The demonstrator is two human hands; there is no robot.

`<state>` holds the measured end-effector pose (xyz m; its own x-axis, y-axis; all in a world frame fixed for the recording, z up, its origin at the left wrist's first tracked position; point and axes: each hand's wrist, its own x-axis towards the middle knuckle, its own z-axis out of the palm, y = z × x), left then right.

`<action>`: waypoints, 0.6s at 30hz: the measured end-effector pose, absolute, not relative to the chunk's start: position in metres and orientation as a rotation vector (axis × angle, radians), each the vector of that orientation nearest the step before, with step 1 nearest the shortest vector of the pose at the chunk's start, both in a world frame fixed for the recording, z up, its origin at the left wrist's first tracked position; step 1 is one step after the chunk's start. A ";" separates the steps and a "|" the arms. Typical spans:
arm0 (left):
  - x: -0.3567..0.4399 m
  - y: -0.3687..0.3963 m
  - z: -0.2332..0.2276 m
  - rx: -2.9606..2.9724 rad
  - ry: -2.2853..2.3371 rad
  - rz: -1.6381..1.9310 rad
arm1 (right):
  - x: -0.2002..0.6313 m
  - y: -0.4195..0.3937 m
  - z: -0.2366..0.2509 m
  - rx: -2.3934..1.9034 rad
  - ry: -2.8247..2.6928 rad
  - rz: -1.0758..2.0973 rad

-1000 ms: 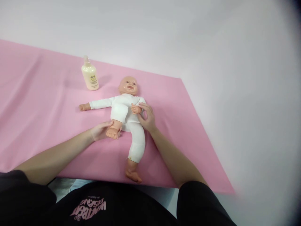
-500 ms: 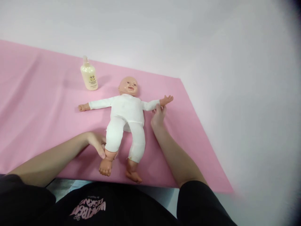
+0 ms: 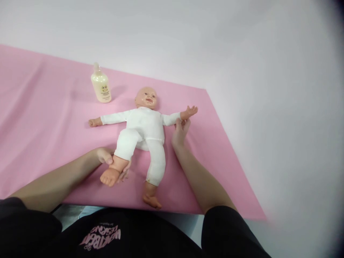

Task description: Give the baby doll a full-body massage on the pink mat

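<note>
A baby doll (image 3: 143,127) in a white bodysuit lies on its back on a pink cloth (image 3: 48,118), arms spread. My left hand (image 3: 106,157) grips the doll's lower leg near the ankle on the left side and holds that foot lifted off the cloth. My right hand (image 3: 180,130) holds the doll's wrist on the right side, with the arm stretched outward. The doll's other leg lies straight toward me.
A cream lotion bottle (image 3: 101,86) stands on the cloth behind the doll's outstretched left-side arm. White surface surrounds the cloth to the right and behind. The cloth's near edge runs just beyond my dark shirt.
My right hand drew the doll's arm from its chest out to the side. My left hand lowered the bent leg, then lifted it and swung it outward to the left.
</note>
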<state>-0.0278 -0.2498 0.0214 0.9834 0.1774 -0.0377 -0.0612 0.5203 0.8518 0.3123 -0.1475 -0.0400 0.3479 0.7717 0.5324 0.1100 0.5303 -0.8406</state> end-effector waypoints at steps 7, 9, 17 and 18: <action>-0.023 -0.240 0.011 0.956 0.155 0.408 | 0.283 -0.172 -0.012 -0.929 -1.214 0.437; -0.021 -0.240 0.013 0.936 0.202 0.459 | 0.279 -0.176 -0.011 -0.925 -1.287 0.433; -0.013 -0.244 0.030 0.910 0.303 0.581 | 0.278 -0.184 -0.015 -0.919 -1.488 0.332; -0.012 -0.245 0.031 0.910 0.323 0.591 | 0.278 -0.184 -0.015 -0.913 -1.506 0.318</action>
<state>-0.0119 -0.2445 0.0305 0.7966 0.6043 -0.0169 -0.3403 0.4714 0.8136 0.2783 -0.1841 -0.0150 0.0999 0.6959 0.7111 0.3494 0.6446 -0.6800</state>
